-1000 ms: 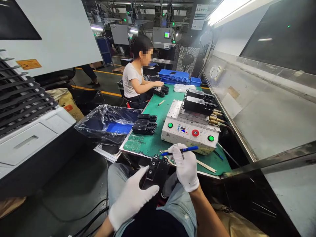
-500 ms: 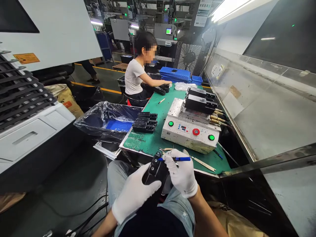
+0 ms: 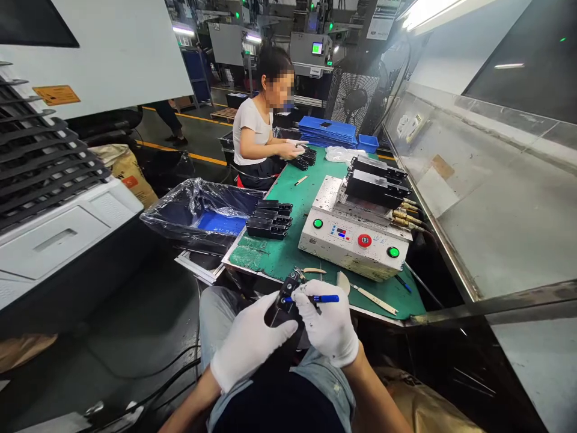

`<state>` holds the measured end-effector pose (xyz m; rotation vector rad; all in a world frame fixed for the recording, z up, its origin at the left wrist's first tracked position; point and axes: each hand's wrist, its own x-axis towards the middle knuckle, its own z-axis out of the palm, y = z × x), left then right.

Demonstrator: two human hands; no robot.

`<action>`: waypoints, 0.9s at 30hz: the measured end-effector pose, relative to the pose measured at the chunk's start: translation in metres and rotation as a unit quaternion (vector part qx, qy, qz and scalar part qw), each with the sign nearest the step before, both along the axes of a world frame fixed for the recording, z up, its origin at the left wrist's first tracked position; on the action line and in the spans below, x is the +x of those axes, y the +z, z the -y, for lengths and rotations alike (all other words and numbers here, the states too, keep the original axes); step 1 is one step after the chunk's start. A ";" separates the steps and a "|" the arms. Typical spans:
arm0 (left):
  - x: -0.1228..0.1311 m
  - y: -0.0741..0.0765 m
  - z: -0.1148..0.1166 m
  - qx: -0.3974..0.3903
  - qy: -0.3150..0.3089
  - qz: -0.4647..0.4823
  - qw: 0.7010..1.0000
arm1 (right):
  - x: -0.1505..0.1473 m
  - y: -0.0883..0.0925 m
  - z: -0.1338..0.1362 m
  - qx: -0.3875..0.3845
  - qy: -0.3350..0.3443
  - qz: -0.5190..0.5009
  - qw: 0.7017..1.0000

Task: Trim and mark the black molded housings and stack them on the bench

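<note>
My left hand point(image 3: 250, 340), in a white glove, is wrapped round a long black plastic housing point(image 3: 291, 287) held above my lap. Its near end tilts up and shows round metal inserts. In my gloved right hand point(image 3: 331, 328) a slim blue pen point(image 3: 327, 298) is pinched, lying nearly level. The pen's tip points left at the housing's end, near one insert; whether it touches is hard to tell. Much of the housing is hidden behind my fingers. On the table edge just beyond lie pliers point(image 3: 314, 270) and a pale flat tool point(image 3: 374, 299).
A white machine point(image 3: 356, 243) with green and red buttons carries black housings point(image 3: 376, 187). More housings point(image 3: 269, 219) lie in a row on the green table point(image 3: 247, 255). Left stands a plastic-lined bin point(image 3: 175, 219). A co-worker point(image 3: 255, 129) sits at the table's far side.
The pen's tip has moved from the housing's upper insert down towards a lower one, my right hand shifting slightly. The co-worker's hands have drawn back and together. The view has shifted slightly.
</note>
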<state>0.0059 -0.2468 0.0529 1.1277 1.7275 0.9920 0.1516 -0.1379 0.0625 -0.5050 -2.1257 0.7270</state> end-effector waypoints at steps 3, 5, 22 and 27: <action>0.000 -0.003 0.002 -0.003 -0.006 -0.006 1.000 | 0.000 -0.005 -0.002 -0.019 0.005 -0.012 1.000; -0.006 -0.006 0.000 -0.014 -0.006 -0.029 0.999 | 0.003 -0.007 -0.003 -0.049 0.014 -0.040 0.998; -0.202 -0.131 -0.186 0.091 -0.128 -0.555 0.817 | 0.126 -0.041 -0.045 -0.124 -0.312 -0.169 0.927; -0.225 -0.150 -0.222 0.088 -0.148 -0.572 0.802 | 0.192 -0.026 -0.091 -0.040 -0.442 -0.094 0.891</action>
